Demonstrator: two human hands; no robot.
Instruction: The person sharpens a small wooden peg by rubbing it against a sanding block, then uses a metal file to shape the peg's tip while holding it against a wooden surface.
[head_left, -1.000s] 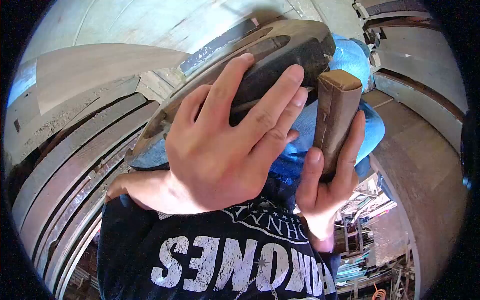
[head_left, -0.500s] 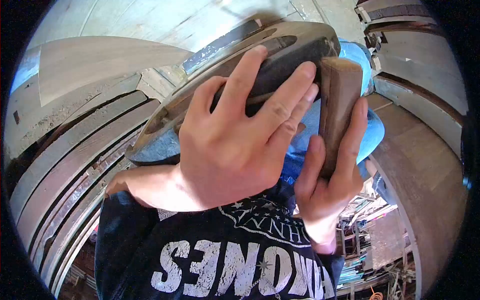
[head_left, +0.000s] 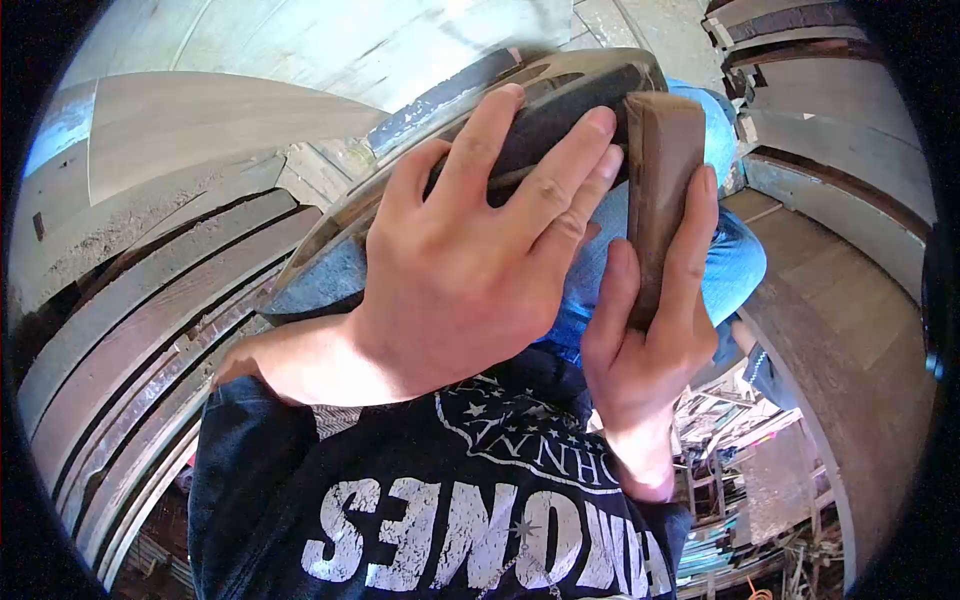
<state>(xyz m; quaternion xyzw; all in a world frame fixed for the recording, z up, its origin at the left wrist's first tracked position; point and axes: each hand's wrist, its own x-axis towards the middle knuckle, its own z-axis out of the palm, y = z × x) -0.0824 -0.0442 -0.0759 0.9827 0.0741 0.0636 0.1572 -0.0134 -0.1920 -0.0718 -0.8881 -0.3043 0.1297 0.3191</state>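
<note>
My left hand (head_left: 460, 250) lies over a long dark curved piece (head_left: 570, 100), its fingers spread and wrapped over the edge, steadying it on my lap. The piece has a worn wooden-looking top and a grey-blue end (head_left: 320, 280) near my left wrist. A brown block (head_left: 665, 170) stands upright in my right hand (head_left: 655, 330), held between thumb and fingers, with its upper end beside the right end of the curved piece. The underside of the curved piece is hidden by my left hand.
My knee in blue jeans (head_left: 738, 260) is beneath the pieces. Stacked boards (head_left: 160, 260) lie at the left. A wooden plank surface (head_left: 830, 290) runs along the right, and thin scraps (head_left: 715, 500) are heaped low at the right. A pale panel (head_left: 300, 45) lies beyond.
The brown block and my right hand have shifted slightly up and to the left. My left hand has moved a little upward, still on the curved piece.
</note>
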